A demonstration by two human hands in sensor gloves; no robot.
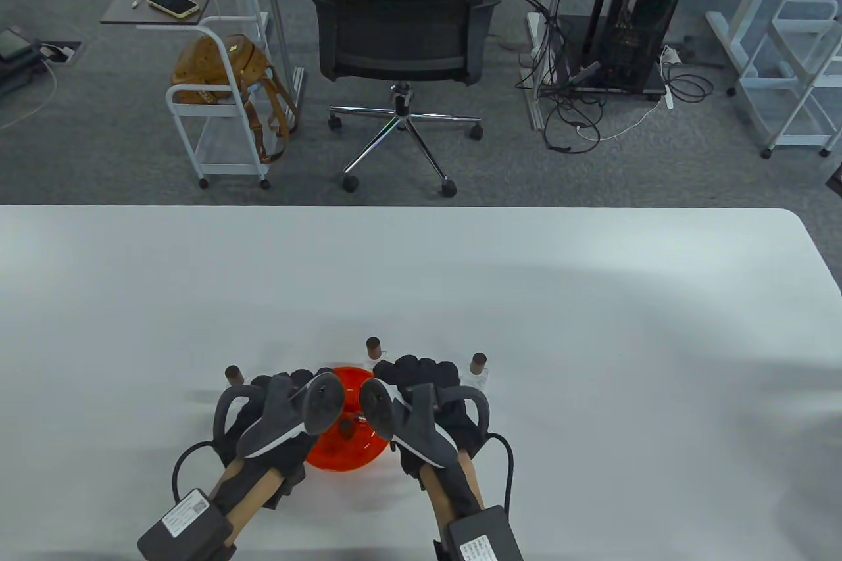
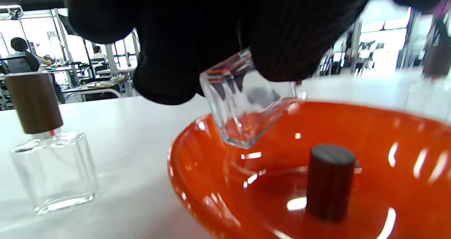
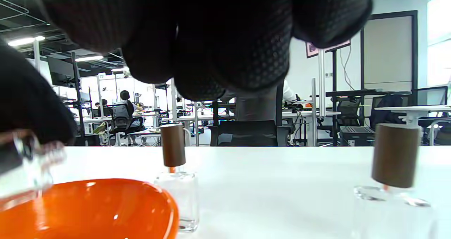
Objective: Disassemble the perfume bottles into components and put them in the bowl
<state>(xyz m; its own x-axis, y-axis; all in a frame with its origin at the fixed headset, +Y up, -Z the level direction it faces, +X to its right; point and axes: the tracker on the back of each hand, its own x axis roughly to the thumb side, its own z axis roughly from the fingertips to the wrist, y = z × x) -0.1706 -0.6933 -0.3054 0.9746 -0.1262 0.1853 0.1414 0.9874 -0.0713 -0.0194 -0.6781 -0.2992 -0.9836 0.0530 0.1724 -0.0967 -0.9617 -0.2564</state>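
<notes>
Left hand (image 2: 218, 38): fingers pinch a clear glass bottle body (image 2: 246, 105), tilted, at the middle of the left wrist view, just above the rim of the orange bowl (image 2: 197, 182); judged to be held there so it drops inside.
Right hand (image 1: 427, 390): beside the bowl's right edge; fingers look curled in the right wrist view, but I cannot tell whether they hold anything.
In the bowl: one dark cap (image 2: 329, 181) stands upright.
Waiting bottles: three capped bottles on the table around the bowl, at left (image 1: 232, 375), behind (image 1: 373, 350) and right (image 1: 478, 369), each within easy reach.
</notes>
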